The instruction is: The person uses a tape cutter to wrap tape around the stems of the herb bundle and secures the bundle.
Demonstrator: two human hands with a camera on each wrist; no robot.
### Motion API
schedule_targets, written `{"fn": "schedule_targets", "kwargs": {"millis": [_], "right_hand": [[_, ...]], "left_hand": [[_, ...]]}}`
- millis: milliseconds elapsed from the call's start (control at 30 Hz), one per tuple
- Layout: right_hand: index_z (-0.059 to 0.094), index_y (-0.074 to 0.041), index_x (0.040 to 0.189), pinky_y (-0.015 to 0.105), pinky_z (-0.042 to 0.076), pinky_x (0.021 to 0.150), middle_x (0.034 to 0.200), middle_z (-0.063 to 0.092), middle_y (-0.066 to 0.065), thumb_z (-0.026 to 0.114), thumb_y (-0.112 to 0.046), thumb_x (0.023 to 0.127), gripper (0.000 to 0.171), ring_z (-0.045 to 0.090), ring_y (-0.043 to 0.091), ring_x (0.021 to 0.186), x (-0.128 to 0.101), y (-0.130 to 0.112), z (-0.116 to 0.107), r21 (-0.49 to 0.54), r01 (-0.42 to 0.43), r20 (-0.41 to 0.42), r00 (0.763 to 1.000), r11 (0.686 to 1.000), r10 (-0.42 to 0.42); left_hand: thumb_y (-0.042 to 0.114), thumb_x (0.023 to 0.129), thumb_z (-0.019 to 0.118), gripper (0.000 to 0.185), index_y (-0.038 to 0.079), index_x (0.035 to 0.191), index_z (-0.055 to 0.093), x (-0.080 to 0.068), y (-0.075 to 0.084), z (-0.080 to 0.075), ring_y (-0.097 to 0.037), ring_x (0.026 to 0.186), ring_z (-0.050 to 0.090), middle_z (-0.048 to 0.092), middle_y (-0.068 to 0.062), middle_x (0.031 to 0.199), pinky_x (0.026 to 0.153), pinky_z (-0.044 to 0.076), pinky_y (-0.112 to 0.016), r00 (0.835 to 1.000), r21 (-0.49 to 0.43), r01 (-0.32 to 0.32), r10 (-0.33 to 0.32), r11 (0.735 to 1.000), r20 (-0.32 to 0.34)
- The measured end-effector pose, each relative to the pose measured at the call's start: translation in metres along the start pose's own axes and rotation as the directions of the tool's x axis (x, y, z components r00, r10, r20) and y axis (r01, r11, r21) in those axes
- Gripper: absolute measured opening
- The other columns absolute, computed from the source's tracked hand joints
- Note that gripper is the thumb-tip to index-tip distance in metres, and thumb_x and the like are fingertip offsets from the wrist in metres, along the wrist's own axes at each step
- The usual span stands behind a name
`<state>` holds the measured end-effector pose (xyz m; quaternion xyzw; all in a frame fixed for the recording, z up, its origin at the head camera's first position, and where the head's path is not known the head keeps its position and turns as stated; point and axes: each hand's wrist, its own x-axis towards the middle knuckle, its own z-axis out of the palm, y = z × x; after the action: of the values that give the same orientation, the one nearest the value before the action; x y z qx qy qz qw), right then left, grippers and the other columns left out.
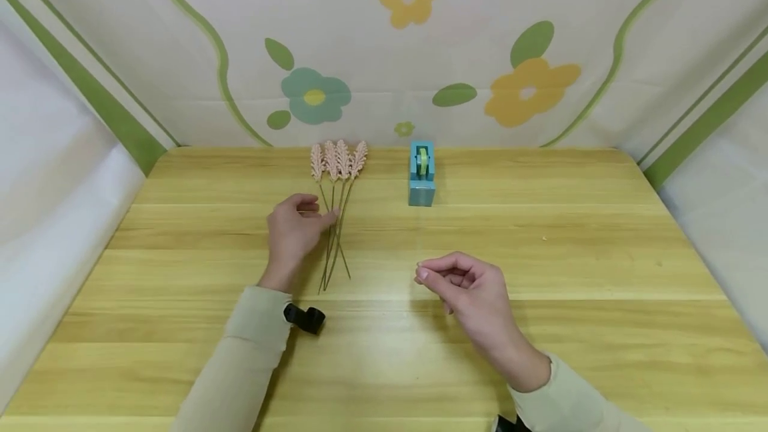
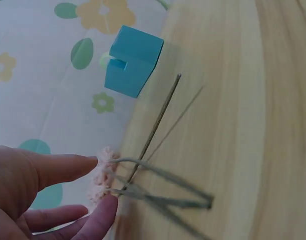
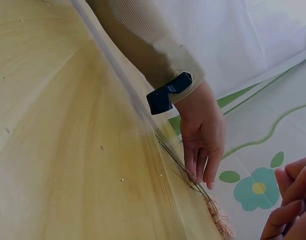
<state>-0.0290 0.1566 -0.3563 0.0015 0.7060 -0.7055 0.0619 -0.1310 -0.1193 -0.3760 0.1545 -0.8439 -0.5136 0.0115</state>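
Left hand [image 1: 292,230] on wheat stems [image 1: 333,232], right hand [image 1: 470,287] curled — empty

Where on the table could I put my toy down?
The table is bare right of the tape dispenser and along the near edge between the sleeves. It's crowded where the left hand touches the flower stems.
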Motion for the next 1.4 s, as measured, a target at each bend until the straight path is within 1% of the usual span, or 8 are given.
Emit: {"fn": "schedule_targets", "kwargs": {"millis": [267,500,767,900,1000,1067,1233,1400], "right_hand": [[0.076,0.009,0.106,0.020,0.041,0.048,0.090,0.084,-0.002,0.080,-0.004,0.096,0.017,0.052,0.003,0.056,0.000,-0.002,-0.004,0.010,0.022,0.006,1.000,1.000,-0.022],[0.078,0.004,0.105,0.020,0.041,0.049,0.090,0.084,-0.004,0.079,-0.003,0.096,0.012,0.053,0.004,0.057,0.001,-0.001,-0.006,0.001,0.018,-0.001,1.000,1.000,-0.018],[0.078,0.003,0.106,0.019,0.041,0.050,0.090,0.083,-0.004,0.080,-0.003,0.096,0.012,0.053,0.004,0.058,0.001,0.001,-0.007,0.000,0.011,-0.011,1.000,1.000,-0.011],[0.077,0.004,0.107,0.020,0.041,0.049,0.091,0.083,-0.004,0.079,-0.004,0.096,0.014,0.051,0.004,0.056,0.001,0.003,-0.006,-0.004,0.019,-0.002,1.000,1.000,-0.019],[0.077,0.006,0.108,0.021,0.041,0.049,0.091,0.084,-0.005,0.079,-0.004,0.097,0.015,0.050,0.004,0.055,0.001,0.005,-0.006,0.003,0.029,0.011,1.000,1.000,-0.029],[0.077,0.006,0.109,0.020,0.040,0.049,0.091,0.084,-0.005,0.079,-0.004,0.097,0.015,0.048,0.003,0.054,0.001,0.006,-0.006,0.007,0.036,0.017,0.999,0.999,-0.036],[0.077,0.004,0.107,0.020,0.040,0.049,0.091,0.084,-0.005,0.079,-0.005,0.097,0.014,0.048,0.004,0.053,0.002,0.007,-0.005,0.002,0.030,0.012,0.999,1.000,-0.030],[0.076,0.006,0.106,0.020,0.041,0.049,0.091,0.084,-0.003,0.080,-0.004,0.096,0.015,0.049,0.003,0.055,0.003,0.007,-0.004,0.001,0.023,0.009,1.000,1.000,-0.023]], "left_hand": [[0.026,0.089,0.089,0.095,0.003,0.164,0.036,0.008,0.006,0.017,-0.034,0.110,0.064,0.065,-0.019,0.133,0.095,0.057,-0.046,0.994,0.042,0.112,-0.112,0.993,-0.008],[0.003,0.089,0.074,0.090,-0.003,0.165,0.028,0.013,0.009,0.018,-0.034,0.109,0.068,0.073,-0.019,0.122,0.086,0.059,-0.041,0.990,0.075,0.134,-0.130,0.988,-0.060],[0.010,0.088,0.076,0.101,-0.001,0.169,0.016,0.019,0.011,0.012,-0.025,0.081,0.061,0.068,-0.018,0.102,0.079,0.055,-0.039,0.984,0.102,0.177,-0.176,0.979,-0.023],[0.008,0.085,0.078,0.108,-0.001,0.168,0.009,0.017,0.016,0.014,-0.040,0.112,0.065,0.058,-0.033,0.136,0.093,0.058,-0.049,0.987,0.141,0.160,-0.161,0.977,-0.003],[0.007,0.084,0.077,0.108,-0.006,0.167,0.009,0.014,0.019,0.019,-0.052,0.145,0.046,0.034,-0.040,0.161,0.114,0.050,-0.057,0.992,0.177,0.122,-0.126,0.977,0.012],[0.005,0.084,0.076,0.104,-0.009,0.165,0.011,0.014,0.020,0.022,-0.053,0.148,0.042,0.033,-0.041,0.162,0.118,0.046,-0.059,0.995,0.197,0.099,-0.102,0.975,0.005],[-0.002,0.085,0.068,0.098,-0.010,0.166,0.013,0.016,0.019,0.027,-0.038,0.100,0.067,0.068,-0.029,0.119,0.078,0.059,-0.045,0.993,0.196,0.108,-0.098,0.975,-0.061],[-0.006,0.086,0.060,0.095,-0.009,0.168,0.012,0.018,0.017,0.029,-0.019,0.058,0.055,0.065,-0.011,0.077,0.049,0.040,-0.031,0.992,0.154,0.099,-0.086,0.983,-0.094]]}}
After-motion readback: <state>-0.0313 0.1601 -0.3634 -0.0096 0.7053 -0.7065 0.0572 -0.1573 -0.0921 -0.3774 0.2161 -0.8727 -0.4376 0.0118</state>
